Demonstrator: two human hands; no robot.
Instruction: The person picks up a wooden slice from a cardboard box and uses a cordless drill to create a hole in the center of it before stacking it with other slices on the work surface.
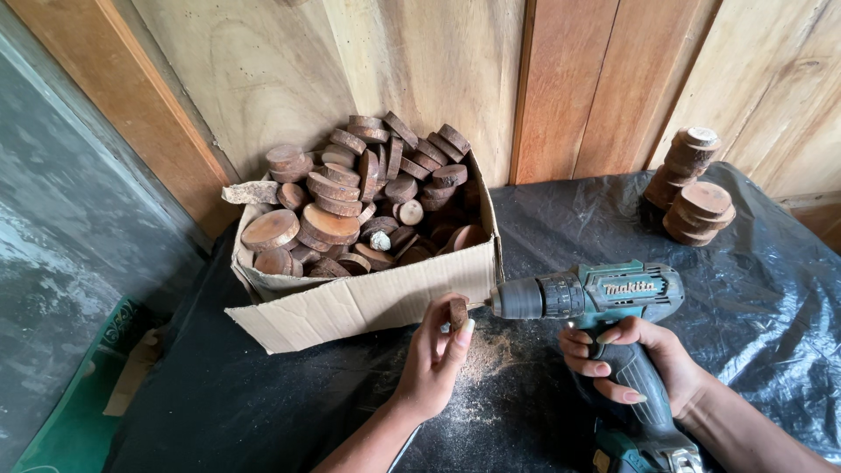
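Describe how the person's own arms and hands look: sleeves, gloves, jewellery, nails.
Both forearms are bare as far as the picture shows: no sleeves in view. The left hand and right hand wear no gloves. No rings, bracelets or watch show. The fingernails are fairly long, with pale tips, clearest on the right hand's fingers. No marks or bandages can be made out.

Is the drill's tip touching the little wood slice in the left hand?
Touching. The head view shows the drill bit meeting the wood slice pinched in the left hand, no gap visible.
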